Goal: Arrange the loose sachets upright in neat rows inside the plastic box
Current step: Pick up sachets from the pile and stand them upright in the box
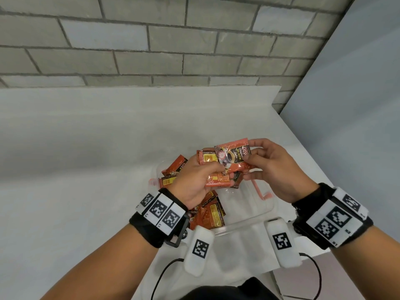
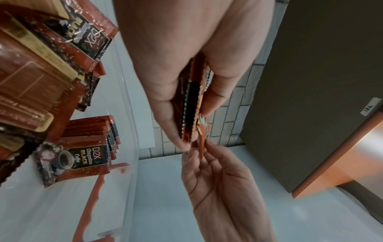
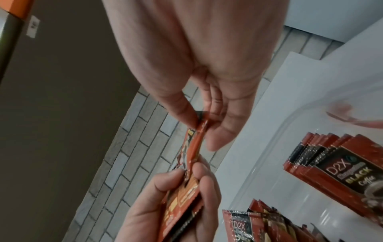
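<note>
At frame centre my left hand (image 1: 195, 180) grips a stack of red foil coffee sachets (image 1: 216, 181); my right hand (image 1: 270, 167) pinches the top sachet (image 1: 234, 158) above the clear plastic box (image 1: 249, 215).

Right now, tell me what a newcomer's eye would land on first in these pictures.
Both hands meet over the clear plastic box on the white table: the left hand grips a bundle of red coffee sachets, and the right hand pinches a single sachet above it. Inside the box, a row of sachets stands packed together.
</note>
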Demonstrator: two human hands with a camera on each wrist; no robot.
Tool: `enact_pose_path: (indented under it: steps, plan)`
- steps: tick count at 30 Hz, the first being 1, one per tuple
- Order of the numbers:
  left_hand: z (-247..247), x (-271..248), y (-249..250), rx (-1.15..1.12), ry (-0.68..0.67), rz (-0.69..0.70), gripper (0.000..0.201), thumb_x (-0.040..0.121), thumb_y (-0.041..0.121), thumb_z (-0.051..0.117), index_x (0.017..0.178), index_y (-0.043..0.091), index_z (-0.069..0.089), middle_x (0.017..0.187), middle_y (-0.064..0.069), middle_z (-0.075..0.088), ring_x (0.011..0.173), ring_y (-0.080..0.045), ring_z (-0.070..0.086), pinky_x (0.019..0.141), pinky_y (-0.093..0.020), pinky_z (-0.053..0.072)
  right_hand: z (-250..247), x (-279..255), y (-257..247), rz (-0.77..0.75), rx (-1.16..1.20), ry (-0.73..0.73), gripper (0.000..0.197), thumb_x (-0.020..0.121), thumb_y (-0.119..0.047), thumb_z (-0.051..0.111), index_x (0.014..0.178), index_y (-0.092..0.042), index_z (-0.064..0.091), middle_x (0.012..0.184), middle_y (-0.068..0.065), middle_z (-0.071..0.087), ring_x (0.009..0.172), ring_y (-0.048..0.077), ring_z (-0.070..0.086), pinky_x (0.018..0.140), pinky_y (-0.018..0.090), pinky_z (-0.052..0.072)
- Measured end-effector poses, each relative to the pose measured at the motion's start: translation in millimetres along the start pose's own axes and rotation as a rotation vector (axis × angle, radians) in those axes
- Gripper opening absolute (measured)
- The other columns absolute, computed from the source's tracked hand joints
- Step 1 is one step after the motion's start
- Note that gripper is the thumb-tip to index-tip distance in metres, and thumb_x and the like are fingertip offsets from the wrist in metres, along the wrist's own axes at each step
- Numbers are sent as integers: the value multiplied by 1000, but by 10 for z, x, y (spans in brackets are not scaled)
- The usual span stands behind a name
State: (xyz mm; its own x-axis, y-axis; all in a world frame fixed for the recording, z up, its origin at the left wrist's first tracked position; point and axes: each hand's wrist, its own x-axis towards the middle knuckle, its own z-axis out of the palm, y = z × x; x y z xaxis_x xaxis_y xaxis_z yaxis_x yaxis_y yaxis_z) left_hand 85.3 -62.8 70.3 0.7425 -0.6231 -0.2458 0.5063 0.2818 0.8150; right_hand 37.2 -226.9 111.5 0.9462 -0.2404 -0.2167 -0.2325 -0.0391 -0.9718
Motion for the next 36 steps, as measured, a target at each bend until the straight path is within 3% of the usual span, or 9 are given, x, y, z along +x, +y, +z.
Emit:
enact_pose_path:
  steps: [5, 8, 11, 13, 16, 20, 24, 29, 36]
  plan:
    - [-53, -31, 64, -72, 68, -21, 23, 84, 23, 61, 102, 9, 61, 81, -12, 64, 64, -20, 63, 59, -33, 56, -103, 48, 27, -122, -131, 80, 15, 90, 1, 58, 95, -13, 63, 89, 14, 60, 70, 20, 63, 58, 25, 54]
    - [-151, -47, 112, -82, 131, -19, 19, 92, 25, 54, 103, 11, 60, 79, -11, 60, 61, -21, 59, 58, -34, 50, -214, 153, 88, -209, -485, 101, 13, 91, -8, 61, 92, -20, 65, 82, 2, 61, 66, 17, 62, 63, 24, 51]
    - [-222, -84, 108, -63, 123, -31, 20, 92, 23, 55, 107, 9, 59, 80, -11, 62, 63, -22, 59, 59, -35, 50, -225, 281, 235, -166, -1012, -103, 10, 89, -14, 64, 95, -21, 68, 80, -8, 63, 68, 7, 56, 60, 8, 40]
    - [-257, -105, 87, -58, 107, -41, 23, 90, 23, 56, 109, 10, 60, 81, -11, 63, 65, -22, 60, 61, -35, 50, -179, 374, 342, -105, -1233, -229, 9, 86, -13, 64, 92, -19, 67, 86, -5, 65, 73, 9, 55, 58, 11, 36]
    - [-295, -121, 70, -75, 106, -44, 19, 92, 21, 55, 107, 11, 61, 82, -11, 64, 65, -22, 61, 59, -34, 51, -111, 509, 390, -29, -1455, -261, 14, 83, -15, 64, 77, -26, 57, 86, -1, 63, 77, 18, 57, 58, 23, 37]
    - [-338, -150, 80, -96, 105, -35, 17, 94, 19, 53, 105, 11, 62, 79, -11, 66, 64, -22, 61, 59, -34, 52, -41, 626, 319, 42, -1547, -285, 17, 79, -15, 68, 70, -23, 55, 83, 4, 63, 76, 23, 61, 60, 27, 45]
    - [-379, -161, 112, -110, 111, -15, 17, 94, 18, 53, 106, 9, 61, 78, -11, 65, 63, -22, 61, 56, -32, 53, 29, 677, 322, 62, -1632, -315, 10, 79, -17, 69, 76, -19, 59, 81, 3, 62, 73, 23, 60, 51, 23, 38]
    - [-405, -165, 127, -116, 103, -8, 17, 94, 18, 52, 106, 9, 61, 78, -11, 65, 63, -22, 62, 56, -32, 53, 72, 692, 336, 39, -1723, -293, 12, 82, -19, 65, 90, -11, 63, 84, 4, 60, 73, 23, 59, 54, 24, 39]
    - [-418, -166, 128, -116, 97, -17, 16, 94, 18, 52, 105, 10, 60, 79, -11, 66, 64, -21, 62, 57, -32, 54, 122, 709, 331, 1, -1785, -301, 12, 86, -18, 61, 93, -9, 63, 83, 5, 56, 70, 24, 55, 54, 25, 38]
